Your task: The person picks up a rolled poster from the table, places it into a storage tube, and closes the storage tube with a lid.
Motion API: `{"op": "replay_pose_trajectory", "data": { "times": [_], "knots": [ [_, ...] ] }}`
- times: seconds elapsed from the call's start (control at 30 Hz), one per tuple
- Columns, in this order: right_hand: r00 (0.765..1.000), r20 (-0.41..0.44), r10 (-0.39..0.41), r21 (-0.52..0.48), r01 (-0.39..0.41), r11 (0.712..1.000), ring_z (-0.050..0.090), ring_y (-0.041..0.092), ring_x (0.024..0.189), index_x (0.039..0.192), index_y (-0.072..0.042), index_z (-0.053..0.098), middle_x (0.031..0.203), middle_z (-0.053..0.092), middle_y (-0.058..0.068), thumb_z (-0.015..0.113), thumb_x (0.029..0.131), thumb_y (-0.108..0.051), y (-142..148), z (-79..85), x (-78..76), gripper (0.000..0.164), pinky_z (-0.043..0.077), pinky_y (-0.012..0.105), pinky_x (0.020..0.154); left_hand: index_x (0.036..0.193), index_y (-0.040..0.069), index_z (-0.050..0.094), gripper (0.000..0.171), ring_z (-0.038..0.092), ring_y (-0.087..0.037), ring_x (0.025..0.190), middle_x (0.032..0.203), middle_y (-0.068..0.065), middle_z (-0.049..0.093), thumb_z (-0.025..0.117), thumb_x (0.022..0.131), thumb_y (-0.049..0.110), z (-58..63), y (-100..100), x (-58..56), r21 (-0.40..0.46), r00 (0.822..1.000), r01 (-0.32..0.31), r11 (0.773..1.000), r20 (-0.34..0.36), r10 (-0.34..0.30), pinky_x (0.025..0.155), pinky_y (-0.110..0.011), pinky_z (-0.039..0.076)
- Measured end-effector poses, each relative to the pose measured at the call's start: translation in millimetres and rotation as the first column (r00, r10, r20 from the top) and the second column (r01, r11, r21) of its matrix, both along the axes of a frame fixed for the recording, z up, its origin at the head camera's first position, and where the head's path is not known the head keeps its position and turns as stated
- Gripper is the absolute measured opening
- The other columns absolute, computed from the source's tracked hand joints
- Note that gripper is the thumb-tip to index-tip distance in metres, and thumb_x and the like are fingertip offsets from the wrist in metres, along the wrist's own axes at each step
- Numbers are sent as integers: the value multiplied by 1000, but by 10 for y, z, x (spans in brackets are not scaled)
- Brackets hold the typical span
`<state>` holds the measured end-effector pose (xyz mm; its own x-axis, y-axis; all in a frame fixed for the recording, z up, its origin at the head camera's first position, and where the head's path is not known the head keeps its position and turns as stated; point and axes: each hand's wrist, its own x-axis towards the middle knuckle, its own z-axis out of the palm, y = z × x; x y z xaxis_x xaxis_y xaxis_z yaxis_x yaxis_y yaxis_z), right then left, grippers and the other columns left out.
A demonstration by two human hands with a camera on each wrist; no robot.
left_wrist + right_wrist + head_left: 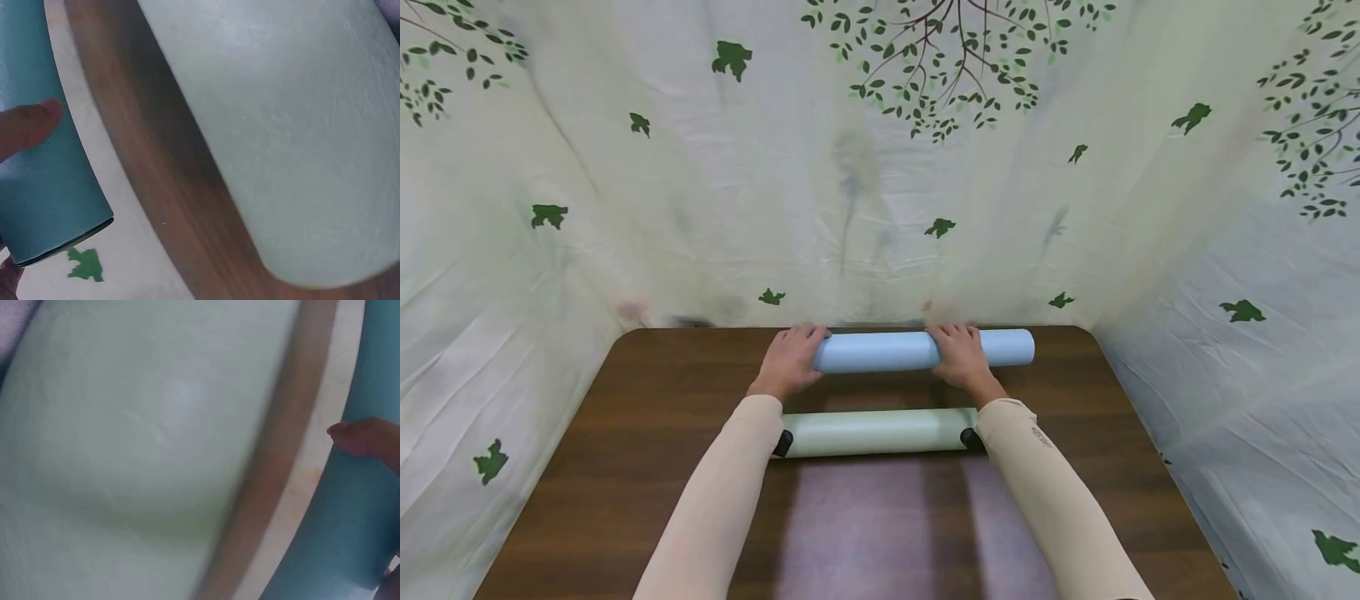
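Observation:
A light blue roll point(880, 352) lies crosswise over the far edge of the wooden table. My left hand point(790, 360) grips it at its left end, thumb on the near side and fingers over the top. Further right along the roll, my right hand point(958, 357) holds it the same way, short of its right end. In the left wrist view the blue roll point(47, 181) looks teal, and its end shows a dark rim. Beneath my forearms, nearer to me, a pale green roll point(880, 433) lies parallel to it; the sleeves overlap its ends.
The brown wooden table point(685, 500) has rounded far corners. A purple-grey sheet point(865, 533) stretches from the green roll toward me. Small black pieces point(782, 443) show beside both cuffs. White curtains point(737, 183) with green leaf prints surround the table on three sides.

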<state>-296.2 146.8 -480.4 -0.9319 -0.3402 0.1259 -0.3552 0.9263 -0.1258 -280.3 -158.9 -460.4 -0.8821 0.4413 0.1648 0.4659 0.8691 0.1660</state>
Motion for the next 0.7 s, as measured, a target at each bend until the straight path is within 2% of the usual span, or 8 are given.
{"op": "replay_pose_trajectory", "data": {
  "times": [0.23,0.7],
  "knots": [
    [999,43,-14,23,13,1000,43,29,116,129,-16,46,125,51,6,78,68,-22,-71,-174,8,69,27,49,98,115,10,48,59,50,-31,108,116,-13,53,80,67,20,-135,16,-43,-38,999,-6,999,52,8,92,-48,38],
    [992,105,-64,64,58,996,44,29,116,131,-19,44,128,50,4,76,71,-19,-155,-362,-11,68,27,50,99,116,9,44,56,49,-31,106,115,-13,52,76,72,24,-317,5,-100,-152,992,10,988,128,9,89,-49,39]
  ]
}}
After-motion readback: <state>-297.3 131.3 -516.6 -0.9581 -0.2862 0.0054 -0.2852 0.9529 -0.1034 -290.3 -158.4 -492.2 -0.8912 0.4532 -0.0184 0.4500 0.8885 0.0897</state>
